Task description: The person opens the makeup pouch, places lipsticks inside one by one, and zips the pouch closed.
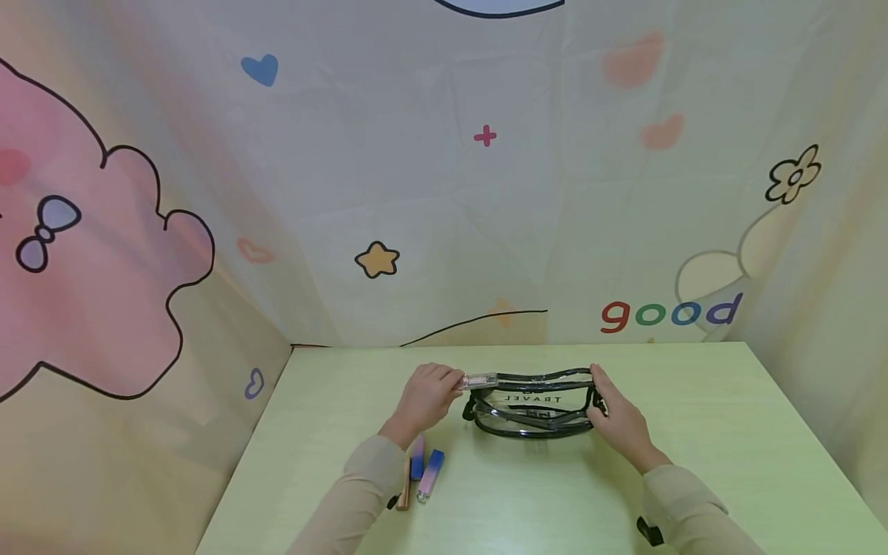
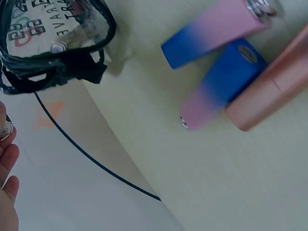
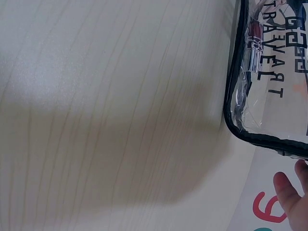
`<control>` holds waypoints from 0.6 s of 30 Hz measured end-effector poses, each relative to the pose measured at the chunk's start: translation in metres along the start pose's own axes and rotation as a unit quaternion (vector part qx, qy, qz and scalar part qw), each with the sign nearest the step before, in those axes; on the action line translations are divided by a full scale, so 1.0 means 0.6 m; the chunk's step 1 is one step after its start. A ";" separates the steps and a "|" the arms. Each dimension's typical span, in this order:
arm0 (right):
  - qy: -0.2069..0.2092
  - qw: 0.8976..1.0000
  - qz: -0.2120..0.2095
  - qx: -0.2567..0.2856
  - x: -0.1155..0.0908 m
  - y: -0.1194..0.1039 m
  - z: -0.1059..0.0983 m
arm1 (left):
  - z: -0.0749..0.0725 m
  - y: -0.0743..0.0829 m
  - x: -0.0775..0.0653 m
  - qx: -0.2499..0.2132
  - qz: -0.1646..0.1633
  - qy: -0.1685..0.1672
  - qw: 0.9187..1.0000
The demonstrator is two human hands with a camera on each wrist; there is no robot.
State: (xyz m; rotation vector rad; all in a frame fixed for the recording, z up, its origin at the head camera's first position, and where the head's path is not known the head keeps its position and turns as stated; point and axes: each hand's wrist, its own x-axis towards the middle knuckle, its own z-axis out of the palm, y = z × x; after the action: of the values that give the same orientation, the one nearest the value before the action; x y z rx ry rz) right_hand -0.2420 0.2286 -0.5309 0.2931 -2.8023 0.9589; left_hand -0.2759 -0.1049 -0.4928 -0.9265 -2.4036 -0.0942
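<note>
My left hand (image 1: 426,395) pinches a clear tube (image 1: 481,381); my right hand (image 1: 622,425) grips the pouch (image 1: 534,402) at right: likely light, floppy; hold the piping (image 1: 534,435).

In the left wrist view, the left edge cuts off the left hand (image 2: 7,202), and its clear tube (image 1: 481,381) (a sliver shows) is mostly hidden; the clear pouch (image 2: 54,45) is cropped at upper left, the copper tube (image 2: 272,85) at right. The right wrist view crops the right hand (image 3: 296,202) at lower right and a green letter (image 3: 262,229) at the bottom.
</note>
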 end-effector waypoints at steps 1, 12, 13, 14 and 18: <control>0.001 1.000 0.000 -0.001 0.000 0.000 0.000 | 0.001 0.004 0.003 -0.001 0.003 0.000 1.000; 0.001 1.000 0.000 -0.006 -0.001 0.002 0.001 | 0.008 0.046 0.028 -0.012 0.026 -0.014 0.999; 0.001 1.000 0.000 -0.005 0.000 0.002 0.001 | 0.008 0.049 0.031 -0.011 0.027 -0.019 0.999; 0.002 1.000 -0.001 -0.006 0.000 0.002 0.002 | 0.008 0.052 0.033 -0.012 0.029 -0.021 0.999; 0.005 1.000 -0.003 -0.005 0.001 0.002 0.001 | 0.008 0.062 0.040 -0.012 0.038 -0.023 0.999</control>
State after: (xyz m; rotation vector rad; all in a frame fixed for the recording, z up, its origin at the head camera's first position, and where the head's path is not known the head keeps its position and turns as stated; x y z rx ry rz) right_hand -0.2430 0.2290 -0.5320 0.2936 -2.7959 0.9429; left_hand -0.2690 -0.0610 -0.4890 -1.0402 -2.4114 -0.0734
